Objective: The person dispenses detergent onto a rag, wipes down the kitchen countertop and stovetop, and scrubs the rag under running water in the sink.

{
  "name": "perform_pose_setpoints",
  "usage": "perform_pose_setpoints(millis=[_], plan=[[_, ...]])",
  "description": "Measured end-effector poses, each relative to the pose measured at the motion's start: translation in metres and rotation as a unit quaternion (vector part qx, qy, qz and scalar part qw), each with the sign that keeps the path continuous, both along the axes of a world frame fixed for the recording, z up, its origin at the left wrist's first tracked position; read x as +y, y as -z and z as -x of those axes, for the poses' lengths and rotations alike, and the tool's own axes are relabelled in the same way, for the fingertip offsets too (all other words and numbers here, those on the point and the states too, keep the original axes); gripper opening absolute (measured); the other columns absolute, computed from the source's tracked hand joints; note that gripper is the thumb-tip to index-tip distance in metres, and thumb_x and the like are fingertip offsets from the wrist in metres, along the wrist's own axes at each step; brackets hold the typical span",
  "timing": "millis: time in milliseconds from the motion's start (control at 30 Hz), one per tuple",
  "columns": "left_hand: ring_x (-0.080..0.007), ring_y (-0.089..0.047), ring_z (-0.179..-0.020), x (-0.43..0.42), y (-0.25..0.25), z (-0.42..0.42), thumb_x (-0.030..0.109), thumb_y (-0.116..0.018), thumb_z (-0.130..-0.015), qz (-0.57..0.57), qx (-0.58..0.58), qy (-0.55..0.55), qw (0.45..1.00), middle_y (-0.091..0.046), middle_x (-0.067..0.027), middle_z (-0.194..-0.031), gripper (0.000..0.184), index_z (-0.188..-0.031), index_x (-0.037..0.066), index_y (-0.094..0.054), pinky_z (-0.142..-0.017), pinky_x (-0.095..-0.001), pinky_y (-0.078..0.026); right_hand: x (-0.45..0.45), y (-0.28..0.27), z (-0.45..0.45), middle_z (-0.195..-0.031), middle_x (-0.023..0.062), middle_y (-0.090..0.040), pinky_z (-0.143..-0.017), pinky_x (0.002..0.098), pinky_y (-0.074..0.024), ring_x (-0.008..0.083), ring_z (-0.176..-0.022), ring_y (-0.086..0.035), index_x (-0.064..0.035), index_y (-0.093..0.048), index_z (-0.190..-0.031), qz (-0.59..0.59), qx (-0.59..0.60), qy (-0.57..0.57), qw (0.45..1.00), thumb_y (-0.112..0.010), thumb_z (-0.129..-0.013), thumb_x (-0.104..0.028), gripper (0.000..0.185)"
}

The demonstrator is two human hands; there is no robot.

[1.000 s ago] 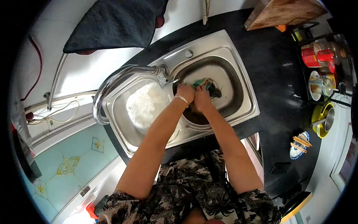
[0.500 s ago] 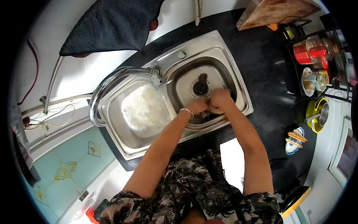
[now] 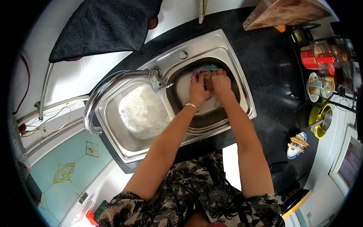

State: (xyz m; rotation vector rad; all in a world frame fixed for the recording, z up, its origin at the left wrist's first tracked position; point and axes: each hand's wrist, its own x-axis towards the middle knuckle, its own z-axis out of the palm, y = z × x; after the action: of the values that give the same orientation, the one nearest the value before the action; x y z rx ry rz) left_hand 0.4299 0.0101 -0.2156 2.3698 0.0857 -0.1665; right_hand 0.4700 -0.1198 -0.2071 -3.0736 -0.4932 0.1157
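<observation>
Both my hands are down in the right basin of the steel sink (image 3: 247,90), toward its back. Between them is a brown, rough cloth-like thing (image 3: 207,80); its kind is hard to make out. My left hand (image 3: 198,90), with a bracelet at the wrist, grips its left side. Around the right side close the fingers of my right hand (image 3: 222,84). Just beyond the fingertips shows a teal and white thing (image 3: 211,67), mostly hidden. The basin drain is covered from view.
Foamy water (image 3: 143,109) lies in the left basin, under the curved faucet (image 3: 109,81). A dark towel (image 3: 106,30) hangs at upper left. On the right are a wooden board (image 3: 283,14), a rack with jars (image 3: 310,56), a yellow basket (image 3: 317,119), and a plate with chopsticks (image 3: 297,145).
My hands have moved from the basin's front edge toward its back, and the brown thing is now stretched between them. The teal thing has come into view; the drain is now hidden.
</observation>
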Motion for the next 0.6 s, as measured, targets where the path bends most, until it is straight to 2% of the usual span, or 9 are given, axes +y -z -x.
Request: perform_pose_setpoints(millis=[67, 200, 267, 333, 433, 500, 533, 567, 600], plan=[[-0.0445, -0.044, -0.133, -0.006, -0.034, 0.002, 0.012, -0.08, -0.075, -0.067, 0.08, 0.046, 0.993, -0.038, -0.0257, -0.147, 0.083, -0.149, 0.006, -0.042, -0.112, -0.0465, -0.042, 0.004, -0.007, 0.002, -0.118, 0.0254, -0.063, -0.083, 0.038, -0.0614, 0.0358, -0.109, -0.065, 0.0053, -0.06, -0.115, 0.002, 0.106, 0.056, 0.993, -0.082, -0.075, -0.012, 0.049], [-0.0442, -0.043, -0.134, -0.015, -0.021, 0.01, 0.011, -0.079, -0.078, -0.133, 0.098, 0.1, 0.981, -0.039, -0.0257, -0.145, 0.081, -0.149, 0.007, -0.041, -0.112, -0.0463, -0.043, 0.001, -0.01, 0.019, -0.117, 0.0262, -0.065, -0.083, 0.0381, -0.0618, 0.0344, -0.111, -0.067, 0.0049, -0.061, -0.114, -0.008, 0.236, 0.164, 0.958, -0.081, -0.08, -0.016, 0.045], [-0.0432, -0.046, -0.132, -0.011, -0.012, 0.014, 0.01, -0.078, -0.079, -0.167, 0.065, 0.092, 0.98, -0.039, -0.0243, -0.146, 0.076, -0.146, 0.005, -0.044, -0.109, -0.046, -0.046, -0.002, -0.013, 0.031, -0.113, 0.025, -0.067, -0.084, 0.0392, -0.0617, 0.0339, -0.106, -0.069, 0.0049, -0.062, -0.112, -0.011, 0.265, 0.178, 0.948, -0.079, -0.082, -0.018, 0.042], [-0.0411, -0.053, -0.126, 0.0, -0.016, 0.008, 0.009, -0.077, -0.078, -0.209, 0.134, 0.144, 0.958, -0.044, -0.0232, -0.143, 0.067, -0.139, 0.005, -0.051, -0.104, -0.0442, -0.05, -0.01, -0.012, 0.039, -0.104, 0.0263, -0.07, -0.083, 0.0427, -0.0612, 0.0372, -0.097, -0.071, 0.0051, -0.064, -0.109, -0.038, 0.279, 0.147, 0.948, -0.077, -0.085, -0.02, 0.037], [-0.0385, -0.063, -0.114, 0.027, -0.022, -0.002, 0.007, -0.076, -0.077, -0.237, 0.15, 0.176, 0.944, -0.051, -0.0222, -0.136, 0.053, -0.127, 0.002, -0.059, -0.096, -0.0435, -0.056, -0.014, -0.035, 0.033, -0.104, 0.0278, -0.067, -0.08, 0.0456, -0.0601, 0.0405, -0.095, -0.07, 0.0042, -0.062, -0.11, -0.148, 0.252, 0.206, 0.934, -0.075, -0.085, -0.018, 0.036], [-0.0367, -0.067, -0.106, 0.046, -0.026, -0.006, 0.007, -0.075, -0.077, -0.232, 0.116, 0.166, 0.952, -0.055, -0.0222, -0.131, 0.046, -0.121, 0.001, -0.062, -0.091, -0.0435, -0.058, -0.009, -0.059, 0.027, -0.103, 0.0276, -0.065, -0.076, 0.0477, -0.0583, 0.0421, -0.092, -0.069, 0.0034, -0.059, -0.11, -0.168, 0.153, 0.169, 0.959, -0.074, -0.084, -0.015, 0.035], [-0.0357, -0.069, -0.103, 0.054, -0.032, -0.011, 0.007, -0.074, -0.077, -0.223, 0.087, 0.153, 0.959, -0.056, -0.0225, -0.129, 0.045, -0.12, 0.0, -0.062, -0.09, -0.0435, -0.058, -0.008, -0.067, 0.026, -0.101, 0.0252, -0.063, -0.075, 0.0482, -0.0574, 0.0426, -0.087, -0.068, 0.0017, -0.056, -0.11, -0.231, 0.044, 0.127, 0.964, -0.076, -0.082, -0.012, 0.037], [-0.0348, -0.07, -0.1, 0.06, -0.039, -0.014, 0.007, -0.074, -0.078, -0.212, 0.057, 0.14, 0.966, -0.058, -0.0228, -0.126, 0.043, -0.118, 0.0, -0.063, -0.088, -0.0434, -0.059, -0.008, -0.077, 0.025, -0.101, 0.0248, -0.062, -0.074, 0.0483, -0.0573, 0.0427, -0.086, -0.068, 0.0013, -0.056, -0.111, -0.243, 0.019, 0.122, 0.962, -0.076, -0.081, -0.01, 0.038], [-0.0419, -0.069, -0.098, 0.064, -0.061, -0.018, 0.004, -0.071, -0.079, -0.198, 0.076, 0.133, 0.968, -0.055, -0.0234, -0.126, 0.035, -0.113, -0.001, -0.062, -0.083, -0.0487, -0.06, -0.006, -0.101, 0.021, -0.1, 0.0243, -0.061, -0.074, 0.0483, -0.0572, 0.0428, -0.085, -0.067, 0.0009, -0.056, -0.111, -0.254, -0.007, 0.117, 0.96, -0.077, -0.079, -0.009, 0.039]])
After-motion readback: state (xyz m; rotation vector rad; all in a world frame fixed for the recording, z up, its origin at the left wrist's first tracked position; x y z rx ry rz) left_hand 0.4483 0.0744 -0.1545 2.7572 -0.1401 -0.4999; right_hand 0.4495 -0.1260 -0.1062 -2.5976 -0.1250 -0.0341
